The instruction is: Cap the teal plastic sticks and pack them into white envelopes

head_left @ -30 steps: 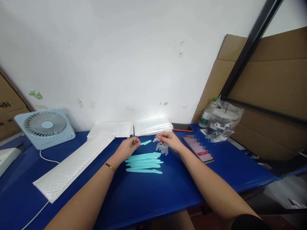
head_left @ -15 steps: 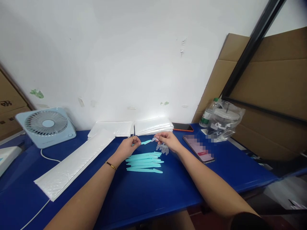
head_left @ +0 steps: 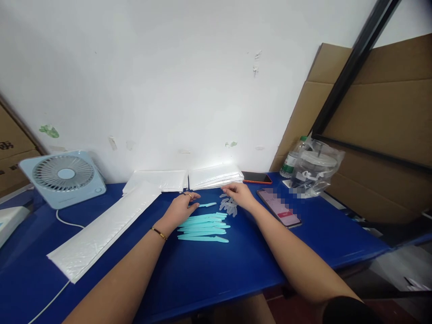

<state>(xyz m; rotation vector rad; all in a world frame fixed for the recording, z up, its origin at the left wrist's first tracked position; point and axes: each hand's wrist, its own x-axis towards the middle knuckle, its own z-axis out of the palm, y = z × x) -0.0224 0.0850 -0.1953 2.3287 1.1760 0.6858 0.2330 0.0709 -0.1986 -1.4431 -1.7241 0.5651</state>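
Observation:
My left hand [head_left: 184,208] has its thumb and fingers apart, close to the end of a turquoise eyebrow razor [head_left: 207,205]. That razor lies by itself on the blue table [head_left: 253,265], its left end close to my thumb. Just below it several more turquoise razors [head_left: 202,229] lie roughly side by side. My right hand [head_left: 240,194] hovers over a small pile of clear plastic blade caps [head_left: 229,207]. Its fingers stretch left, the tips slightly parted, with nothing visible between them. Part of the cap pile is hidden under this hand.
White padded mailers [head_left: 216,176] are stacked against the wall, and a long one [head_left: 104,234] lies on the left. A blue fan [head_left: 65,175] stands far left. Two phones [head_left: 280,207] [head_left: 257,178], a bottle [head_left: 290,162] and a bagged cup [head_left: 315,168] are on the right.
Both hands have let go: the razor my left hand held now lies on the table, and the clear cap has left my right fingers. My right hand has shifted slightly upward and right.

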